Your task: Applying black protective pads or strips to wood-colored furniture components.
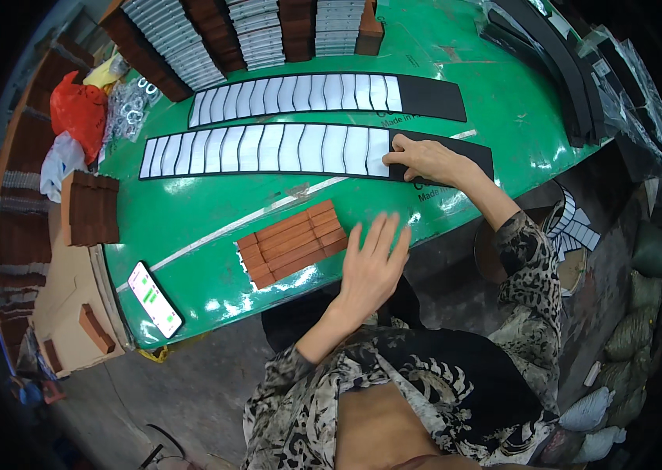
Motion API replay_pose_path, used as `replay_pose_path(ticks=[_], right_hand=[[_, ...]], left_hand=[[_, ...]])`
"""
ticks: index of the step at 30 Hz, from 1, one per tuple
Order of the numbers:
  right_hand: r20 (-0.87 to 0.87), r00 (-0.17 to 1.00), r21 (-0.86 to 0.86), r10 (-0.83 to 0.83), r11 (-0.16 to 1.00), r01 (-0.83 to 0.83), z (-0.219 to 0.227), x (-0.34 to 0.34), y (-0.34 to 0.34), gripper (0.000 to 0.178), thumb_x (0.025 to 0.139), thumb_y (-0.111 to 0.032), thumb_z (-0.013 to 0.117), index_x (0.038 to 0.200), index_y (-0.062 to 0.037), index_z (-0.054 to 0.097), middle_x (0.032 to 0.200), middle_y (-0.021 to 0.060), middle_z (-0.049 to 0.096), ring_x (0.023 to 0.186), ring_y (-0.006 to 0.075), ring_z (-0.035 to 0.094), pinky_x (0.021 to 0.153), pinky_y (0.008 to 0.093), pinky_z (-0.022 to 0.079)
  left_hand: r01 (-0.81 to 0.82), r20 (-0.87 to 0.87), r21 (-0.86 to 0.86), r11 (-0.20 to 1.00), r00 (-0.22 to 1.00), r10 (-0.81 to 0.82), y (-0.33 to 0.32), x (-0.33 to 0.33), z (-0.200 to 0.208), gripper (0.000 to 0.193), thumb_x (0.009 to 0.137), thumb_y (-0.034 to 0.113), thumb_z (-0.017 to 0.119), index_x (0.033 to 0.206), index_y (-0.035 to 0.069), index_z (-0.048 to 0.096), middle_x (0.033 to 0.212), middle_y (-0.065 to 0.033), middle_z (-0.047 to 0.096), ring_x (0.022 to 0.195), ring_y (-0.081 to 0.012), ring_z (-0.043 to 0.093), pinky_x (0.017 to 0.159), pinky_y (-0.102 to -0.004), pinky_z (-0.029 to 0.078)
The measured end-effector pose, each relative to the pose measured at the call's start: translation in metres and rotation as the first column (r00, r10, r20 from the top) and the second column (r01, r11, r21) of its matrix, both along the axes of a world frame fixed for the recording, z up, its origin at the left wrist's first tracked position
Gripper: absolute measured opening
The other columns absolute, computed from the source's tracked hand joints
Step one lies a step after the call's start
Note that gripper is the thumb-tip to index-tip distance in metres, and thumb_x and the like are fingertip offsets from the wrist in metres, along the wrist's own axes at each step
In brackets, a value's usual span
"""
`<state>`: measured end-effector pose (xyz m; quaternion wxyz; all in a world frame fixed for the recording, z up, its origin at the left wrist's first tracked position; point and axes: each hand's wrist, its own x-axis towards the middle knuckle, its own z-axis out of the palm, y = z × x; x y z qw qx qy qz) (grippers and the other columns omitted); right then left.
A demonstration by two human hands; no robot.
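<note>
Strips (299, 95), two white-faced; near brown stack (293, 244), one; right hand (431, 161) curls on nearer strip (264, 149), grip unclear; left hand (372, 262) spreads empty by near table edge (440, 225).

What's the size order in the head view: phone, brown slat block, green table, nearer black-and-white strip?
Largest to smallest, as they look:
1. Green table
2. Nearer black-and-white strip
3. Brown slat block
4. Phone
The gaps look clear; no ties.
</note>
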<state>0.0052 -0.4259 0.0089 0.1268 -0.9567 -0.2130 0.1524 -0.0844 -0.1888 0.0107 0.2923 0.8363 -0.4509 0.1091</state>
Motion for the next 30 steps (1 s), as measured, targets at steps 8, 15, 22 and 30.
replay_pose_path(ticks=[8, 15, 22, 30], right_hand=[[-0.12, 0.989, 0.004, 0.089, 0.996, -0.089, 0.005, 0.02, 0.0, 0.04, 0.067, -0.001, 0.072, 0.101, -0.0068, 0.052, 0.1, 0.01, 0.046, 0.085, 0.0286, 0.06, 0.071, 0.0415, 0.048], [-0.034, 0.998, 0.157, 0.055, 0.986, -0.049, 0.001, 0.01, -0.007, 0.039, 0.066, -0.005, 0.075, 0.102, -0.0078, 0.058, 0.107, 0.0088, 0.048, 0.087, 0.0283, 0.059, 0.076, 0.0398, 0.05], [0.014, 0.996, 0.212, 0.091, 0.973, -0.091, -0.008, 0.007, -0.013, 0.045, 0.065, -0.006, 0.076, 0.106, -0.0077, 0.057, 0.107, 0.0097, 0.048, 0.089, 0.0307, 0.061, 0.076, 0.0411, 0.05], [-0.042, 0.985, 0.054, 0.17, 0.984, -0.167, 0.006, 0.015, -0.003, 0.042, 0.064, -0.003, 0.076, 0.098, -0.004, 0.052, 0.106, 0.0101, 0.046, 0.088, 0.0323, 0.06, 0.073, 0.042, 0.05]], left_hand=[[-0.271, -0.011, 0.155, 0.95, 0.961, 0.276, -0.055, 0.033, -0.057, 0.063, 0.075, 0.023, 0.07, 0.125, -0.007, 0.045, 0.124, -0.0212, 0.048, 0.116, -0.0339, 0.045, 0.093, -0.0473, 0.037], [-0.287, 0.042, 0.247, 0.926, 0.957, 0.286, -0.054, 0.041, -0.049, 0.066, 0.073, 0.029, 0.072, 0.123, -0.007, 0.048, 0.113, -0.0142, 0.05, 0.104, -0.0256, 0.048, 0.08, -0.039, 0.039], [-0.318, 0.131, 0.224, 0.921, 0.946, 0.295, -0.056, 0.042, -0.056, 0.066, 0.071, 0.034, 0.072, 0.12, -0.006, 0.052, 0.117, -0.0128, 0.05, 0.102, -0.0246, 0.048, 0.076, -0.0383, 0.039], [-0.307, 0.144, 0.312, 0.899, 0.951, 0.275, -0.056, 0.041, -0.057, 0.069, 0.075, 0.043, 0.067, 0.121, -0.005, 0.052, 0.121, -0.0137, 0.048, 0.104, -0.0248, 0.046, 0.078, -0.0393, 0.04]])
